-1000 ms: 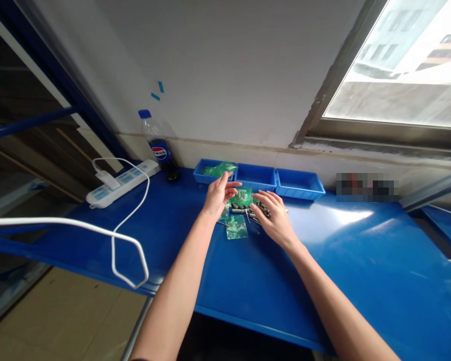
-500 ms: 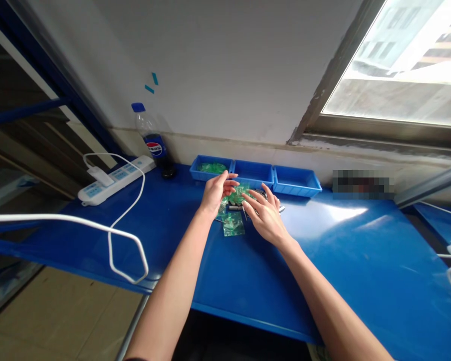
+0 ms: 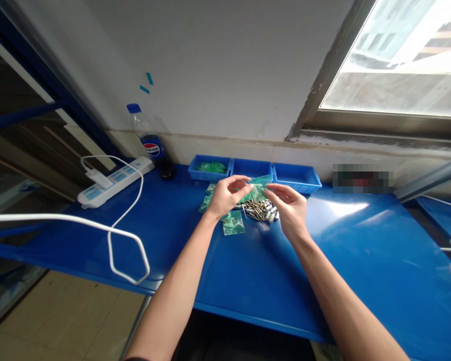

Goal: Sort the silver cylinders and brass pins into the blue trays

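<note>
Both hands pinch a small green plastic bag (image 3: 260, 186) above the middle of the table. My left hand (image 3: 228, 196) grips its left side between thumb and fingers, and my right hand (image 3: 290, 203) has its right edge. Below the bag lies a heap of brass-coloured screws (image 3: 258, 209). Silvery cylindrical pieces (image 3: 272, 212) are mixed in at the heap's right side. Another green bag (image 3: 233, 223) rests flat on the table just in front, with small parts inside. More green bags (image 3: 205, 203) lie partly hidden behind my left hand.
Three joined blue bins stand along the wall; the left bin (image 3: 191, 173) contains green bags. A cola bottle (image 3: 150, 143) and a white power strip (image 3: 116, 180) are at the back left. A white cable (image 3: 130, 240) loops over the table's left part. A blurred-out object (image 3: 363, 178) sits back right.
My hands, apart and with loose fingers before, now hold a green bag between them. The screws and silvery pieces beneath have come into fuller view.
</note>
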Available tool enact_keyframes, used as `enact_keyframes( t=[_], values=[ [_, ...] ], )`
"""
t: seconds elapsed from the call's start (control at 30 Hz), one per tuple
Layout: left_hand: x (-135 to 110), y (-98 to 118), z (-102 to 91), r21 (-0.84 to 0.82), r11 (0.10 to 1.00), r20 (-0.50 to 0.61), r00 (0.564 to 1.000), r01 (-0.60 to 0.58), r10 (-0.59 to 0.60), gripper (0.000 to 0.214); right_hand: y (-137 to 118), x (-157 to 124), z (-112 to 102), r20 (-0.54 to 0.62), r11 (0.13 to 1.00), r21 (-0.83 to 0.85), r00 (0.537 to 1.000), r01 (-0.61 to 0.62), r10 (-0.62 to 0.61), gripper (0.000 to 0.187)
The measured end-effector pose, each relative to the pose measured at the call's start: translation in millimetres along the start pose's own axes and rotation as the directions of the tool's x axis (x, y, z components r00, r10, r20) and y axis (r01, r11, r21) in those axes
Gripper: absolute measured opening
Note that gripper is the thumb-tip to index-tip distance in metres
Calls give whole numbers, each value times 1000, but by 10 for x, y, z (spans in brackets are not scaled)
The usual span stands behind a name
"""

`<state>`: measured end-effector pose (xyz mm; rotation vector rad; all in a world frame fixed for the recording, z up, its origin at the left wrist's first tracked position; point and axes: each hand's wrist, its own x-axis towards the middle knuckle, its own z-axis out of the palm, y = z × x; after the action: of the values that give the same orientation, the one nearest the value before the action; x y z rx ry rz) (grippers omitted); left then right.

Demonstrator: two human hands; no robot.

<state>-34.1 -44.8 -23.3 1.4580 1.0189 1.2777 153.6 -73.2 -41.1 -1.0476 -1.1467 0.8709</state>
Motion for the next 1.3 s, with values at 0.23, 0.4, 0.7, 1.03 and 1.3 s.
enact_keyframes(
  t=[0.23,0.4,0.7,1.03,1.3],
  values=[
    [84,125,53,102,993,218,973,54,-76,35,51,28,-60,-46,992,121,999,29,-24,45],
    [161,252,-4,194,981,397,914,12,-90,36,31,11,-60,-20,983,183,1000,-4,8,47],
    [232,294,-100,151,986,397,910,65,-121,34,-52,-53,-18,43,993,37,993,-116,114,34],
    [130,140,-185,152,986,357,926,74,-124,39,-33,-48,37,43,976,1,975,-217,216,37],
    [4,143,-207,42,992,318,939,121,-128,41,-70,-89,64,41,986,93,990,-142,138,43]
  ],
)
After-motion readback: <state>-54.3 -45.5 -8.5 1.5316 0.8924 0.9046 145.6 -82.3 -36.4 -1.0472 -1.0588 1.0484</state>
